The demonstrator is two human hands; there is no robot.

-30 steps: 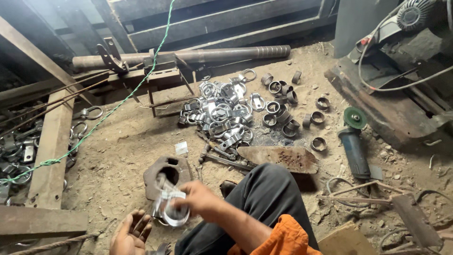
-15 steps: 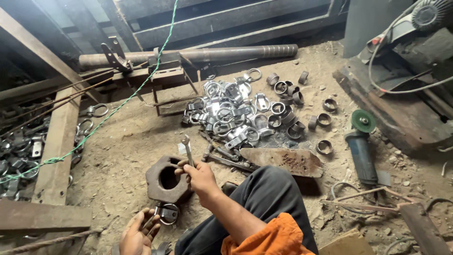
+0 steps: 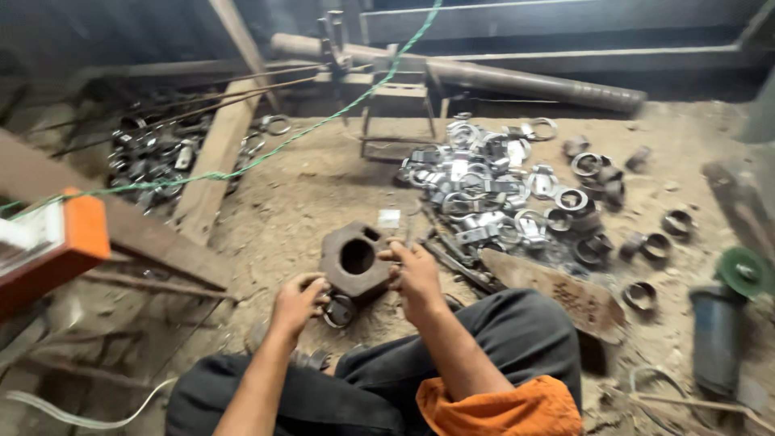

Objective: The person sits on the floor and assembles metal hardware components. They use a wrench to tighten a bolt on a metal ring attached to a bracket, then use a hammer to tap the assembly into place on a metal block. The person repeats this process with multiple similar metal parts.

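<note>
We are gripping the hexagonal steel block (image 3: 355, 260) with right hand (image 3: 416, 273) at its right edge | left hand (image 3: 300, 300) pinching ring clamp (image 3: 341, 311) beneath block's near-left corner | both hands touching block; bore facing upward.

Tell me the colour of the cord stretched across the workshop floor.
Green; the cord shows best in the head view, running diagonally above the sandy floor.

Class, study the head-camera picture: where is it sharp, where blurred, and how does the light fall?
Head view: daylight falls on the sandy floor and the pile of metal rings; the upper left lies in deep shadow. The hexagonal block, left hand and right hand read fairly clearly. The orange box at the left edge and the grinder are smeared.
</note>
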